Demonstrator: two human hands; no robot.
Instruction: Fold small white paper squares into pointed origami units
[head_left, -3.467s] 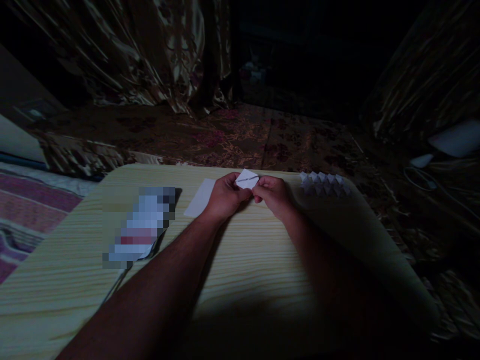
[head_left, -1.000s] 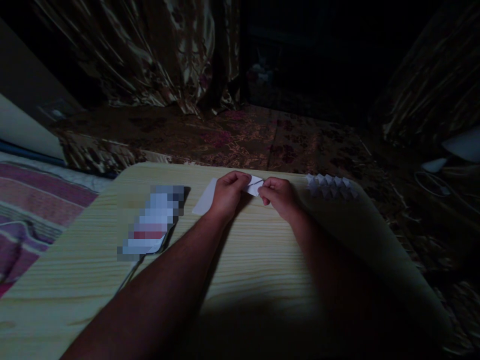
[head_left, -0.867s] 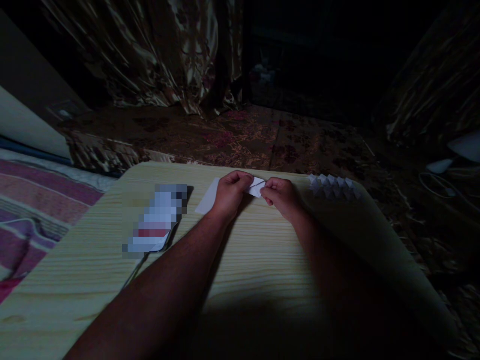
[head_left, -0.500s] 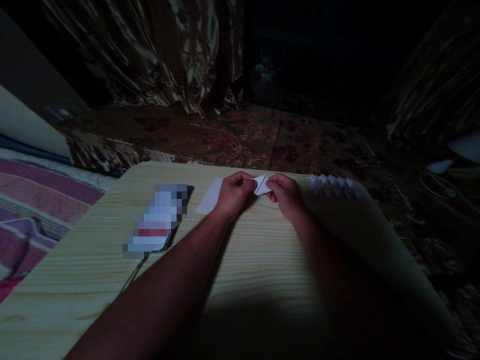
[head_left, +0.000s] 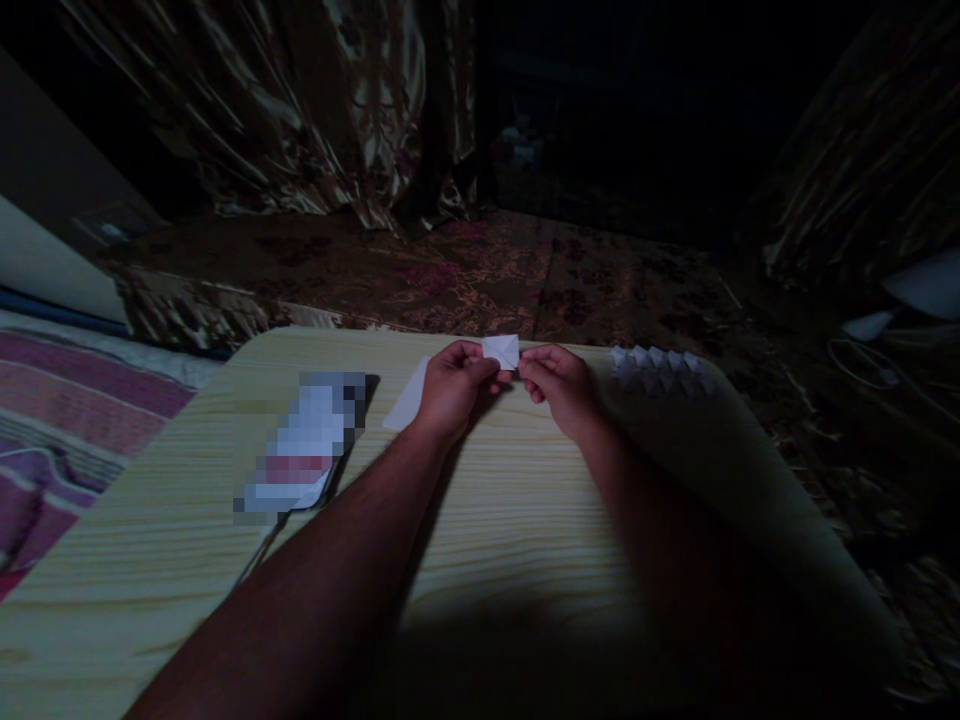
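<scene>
A small white folded paper, squarish with crease lines across its face, is held up near the far edge of the table. My left hand pinches its lower left part, the thumb lying on the front. At the paper's right edge, my right hand has its fingers curled together, the fingertips at the lower right corner. Behind my left hand lies a flat white sheet of paper, partly hidden by the hand. To the right of my right hand stand rows of several small pointed folded paper pieces.
A blurred-out phone-like device with a cable lies left on the wooden table. Striped bedding borders the left side. Beyond the table are a patterned covered ledge and curtains. A pale lamp-like object is at right.
The folded paper has turned from a tilted diamond with a dark diagonal line to an upright square. It moved slightly left and up, and my right hand's grip shifted. The view turned slightly.
</scene>
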